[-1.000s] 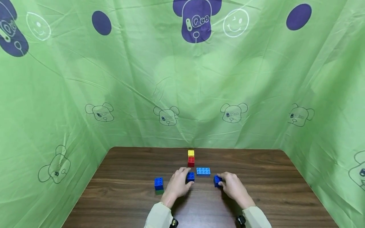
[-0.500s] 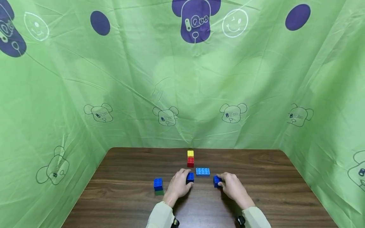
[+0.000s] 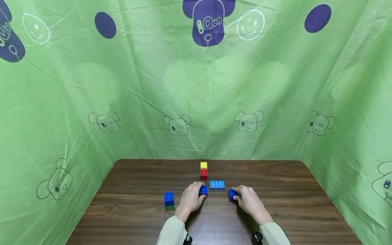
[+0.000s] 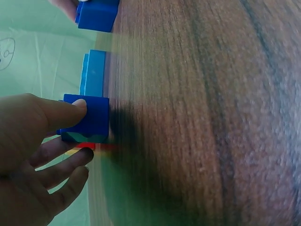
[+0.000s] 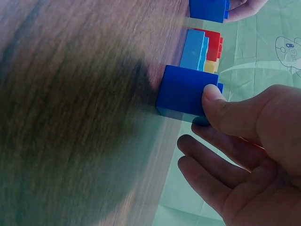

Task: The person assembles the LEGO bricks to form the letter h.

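My left hand (image 3: 190,198) pinches a dark blue toy brick (image 4: 89,117) between thumb and fingers, its other fingers loosely spread in the left wrist view. My right hand (image 3: 250,201) grips a second dark blue brick (image 5: 186,90) the same way, thumb on the near face. Both bricks are down at the wooden table, studs upward. Between and slightly behind them lies a light blue brick (image 3: 217,185), longer than either. Farther back, a red brick (image 3: 203,174) sits directly in front of a yellow brick (image 3: 203,165).
Left of my left hand, another dark blue brick (image 3: 168,198) stands above a green brick (image 3: 169,207). The brown wooden table (image 3: 137,183) ends at a green printed curtain (image 3: 214,88) behind and at both sides.
Both hands keep their hold on the two dark blue bricks and stay in place. The whole head view shifts slightly to the left.
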